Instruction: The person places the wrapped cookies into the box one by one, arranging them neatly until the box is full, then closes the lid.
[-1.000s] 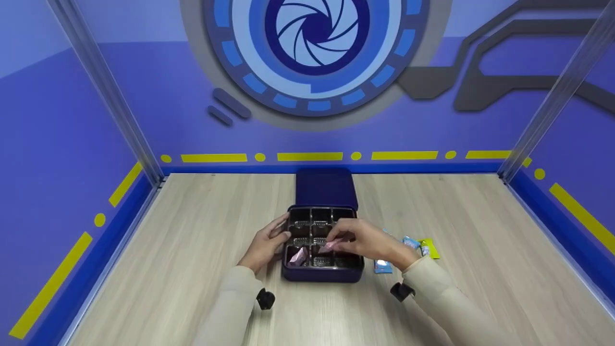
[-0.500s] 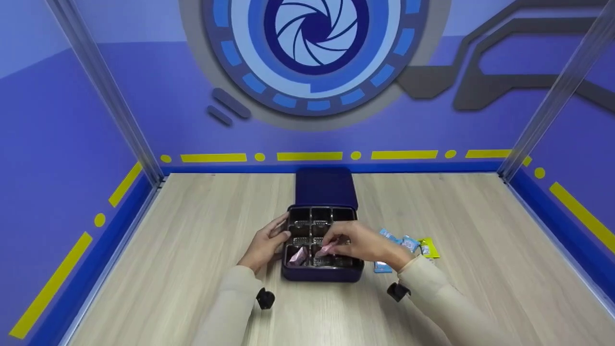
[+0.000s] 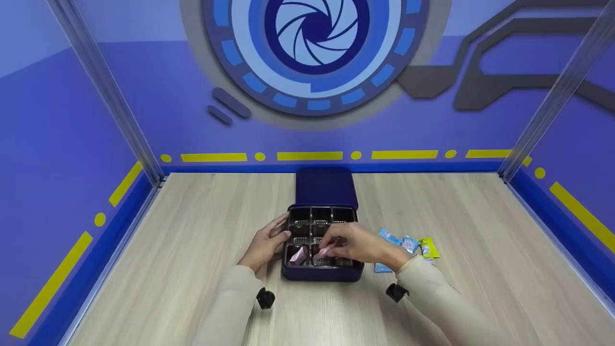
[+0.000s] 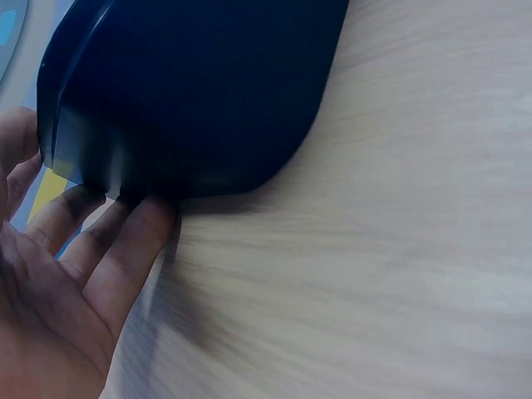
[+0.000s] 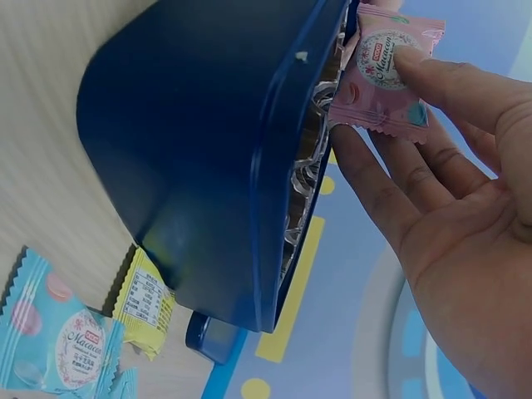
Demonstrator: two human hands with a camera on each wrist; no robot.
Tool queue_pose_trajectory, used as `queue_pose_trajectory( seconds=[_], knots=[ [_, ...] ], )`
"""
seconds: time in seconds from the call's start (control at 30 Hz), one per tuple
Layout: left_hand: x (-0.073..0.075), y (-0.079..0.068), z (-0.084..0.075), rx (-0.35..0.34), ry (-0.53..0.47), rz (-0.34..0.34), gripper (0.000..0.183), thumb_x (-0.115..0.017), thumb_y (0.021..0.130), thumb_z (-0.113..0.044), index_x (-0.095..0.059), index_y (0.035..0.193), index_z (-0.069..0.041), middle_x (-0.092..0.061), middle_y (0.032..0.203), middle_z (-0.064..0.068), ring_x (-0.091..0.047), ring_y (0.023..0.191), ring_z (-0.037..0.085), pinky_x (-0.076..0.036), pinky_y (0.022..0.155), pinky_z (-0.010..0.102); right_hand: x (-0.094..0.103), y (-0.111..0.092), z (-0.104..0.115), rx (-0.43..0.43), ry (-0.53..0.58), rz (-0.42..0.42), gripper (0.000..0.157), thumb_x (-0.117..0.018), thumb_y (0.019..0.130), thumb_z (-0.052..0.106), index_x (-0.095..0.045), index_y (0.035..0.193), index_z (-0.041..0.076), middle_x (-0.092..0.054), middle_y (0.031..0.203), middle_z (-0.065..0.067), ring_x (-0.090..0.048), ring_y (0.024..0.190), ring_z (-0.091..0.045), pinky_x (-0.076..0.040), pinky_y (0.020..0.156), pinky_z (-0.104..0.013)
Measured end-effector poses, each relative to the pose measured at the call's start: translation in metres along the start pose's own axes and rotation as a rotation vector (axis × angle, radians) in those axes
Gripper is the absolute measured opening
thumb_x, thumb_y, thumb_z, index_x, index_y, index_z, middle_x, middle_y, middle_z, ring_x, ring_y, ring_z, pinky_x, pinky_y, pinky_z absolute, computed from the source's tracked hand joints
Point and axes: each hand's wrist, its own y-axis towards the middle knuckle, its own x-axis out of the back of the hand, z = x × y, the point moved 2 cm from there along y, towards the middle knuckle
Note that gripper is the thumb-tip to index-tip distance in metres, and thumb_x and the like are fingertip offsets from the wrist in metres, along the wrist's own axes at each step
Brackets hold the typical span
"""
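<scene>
A dark blue box [image 3: 322,274] stands on the table with its lid folded back and a clear compartment insert inside. My left hand [image 3: 263,247] holds its left side, thumb at the rim and fingers along the outer wall. A pink wrapped candy [image 5: 374,100] marked "Macaron" is pinched between the thumb and fingers of my right hand [image 3: 362,245]. In the head view that candy is over the front middle compartment; whether it touches the bottom I cannot tell. Another pink wrapped candy [image 3: 298,256] lies in the front left compartment. My right hand hides part of the right column.
Right of the box lie several blue wrapped candies [image 3: 410,243] and a yellow one [image 3: 432,248], partly behind my right wrist. The open lid [image 3: 325,188] lies behind the box, close to the blue back wall [image 3: 216,139]. Metal posts stand at both rear corners.
My right hand has moved slightly left and lower with the pink candy, which now sits deeper over the front middle compartment. My left hand stays on the box.
</scene>
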Motion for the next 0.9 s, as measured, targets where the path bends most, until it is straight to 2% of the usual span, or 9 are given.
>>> queue_pose_trajectory(
  seconds=[0.53,0.9],
  knots=[
    [0.0017,0.0018,0.002,0.026,0.022,-0.003,0.061,-0.061,0.106,-0.004,-0.042,0.163,-0.007,-0.044,0.16,0.026,-0.063,0.13,0.036,-0.058,0.098,0.042,-0.0049,0.0011,0.0015,-0.032,-0.036,0.03,0.014,-0.076,0.099,0.008,-0.078,0.11,0.016,-0.072,0.108,0.008,-0.067,0.1,-0.01,-0.059,0.089,-0.033],
    [0.0022,0.0015,0.0025,0.025,0.015,0.005,0.061,-0.062,0.105,-0.005,-0.042,0.163,-0.007,-0.045,0.16,0.025,-0.061,0.132,0.036,-0.058,0.099,0.042,-0.008,0.0016,0.0003,-0.034,-0.024,0.035,0.014,-0.077,0.097,0.004,-0.078,0.109,0.012,-0.073,0.107,0.005,-0.067,0.098,-0.01,-0.059,0.087,-0.03]
  ],
)
